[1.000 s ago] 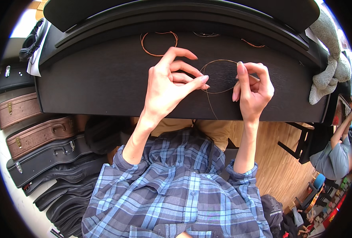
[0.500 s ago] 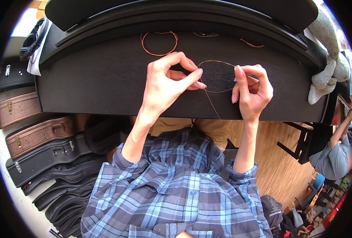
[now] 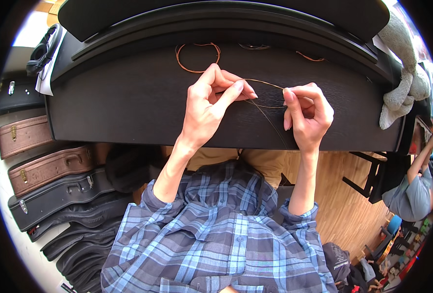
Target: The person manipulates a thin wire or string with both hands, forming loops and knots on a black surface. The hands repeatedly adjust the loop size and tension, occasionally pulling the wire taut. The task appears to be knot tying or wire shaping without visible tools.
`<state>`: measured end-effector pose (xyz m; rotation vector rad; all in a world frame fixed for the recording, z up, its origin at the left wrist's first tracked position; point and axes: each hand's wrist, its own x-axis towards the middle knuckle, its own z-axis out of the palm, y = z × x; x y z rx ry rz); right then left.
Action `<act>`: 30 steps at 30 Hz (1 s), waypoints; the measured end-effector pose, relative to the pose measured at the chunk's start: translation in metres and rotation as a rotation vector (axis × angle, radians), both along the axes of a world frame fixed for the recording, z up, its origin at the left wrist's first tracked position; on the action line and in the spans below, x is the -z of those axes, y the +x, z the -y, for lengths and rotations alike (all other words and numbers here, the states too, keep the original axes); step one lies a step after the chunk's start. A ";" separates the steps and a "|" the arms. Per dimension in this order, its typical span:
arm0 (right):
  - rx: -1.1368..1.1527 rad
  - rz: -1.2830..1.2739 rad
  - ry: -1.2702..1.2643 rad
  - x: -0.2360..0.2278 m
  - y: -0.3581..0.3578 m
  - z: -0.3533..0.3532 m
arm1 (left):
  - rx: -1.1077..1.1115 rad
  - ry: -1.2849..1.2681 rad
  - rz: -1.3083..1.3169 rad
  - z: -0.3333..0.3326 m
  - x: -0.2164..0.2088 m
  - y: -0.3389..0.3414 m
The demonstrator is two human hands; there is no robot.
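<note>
Over the black desk (image 3: 114, 107), left hand (image 3: 204, 107) and right hand (image 3: 308, 115) pinch the looped wire (image 3: 265, 82), thumbs against fingers, hiding held sections; its end is indistinct near the desk's front edge.

Wire (image 3: 265, 82): metal look, slight sheen. Desk (image 3: 128, 97): grained, low sheen. Coil (image 3: 178, 58): coppery, metal look. Shirt (image 3: 226, 229): matt cloth. Floor (image 3: 328, 190): smooth, wood look. Plush (image 3: 399, 97): fuzzy cloth.
</note>
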<state>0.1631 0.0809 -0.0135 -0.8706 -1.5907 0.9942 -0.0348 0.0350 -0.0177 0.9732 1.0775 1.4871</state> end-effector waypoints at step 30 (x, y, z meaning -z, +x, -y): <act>0.019 -0.171 -0.264 0.004 0.002 -0.005 | 0.040 0.079 -0.286 0.010 0.003 -0.005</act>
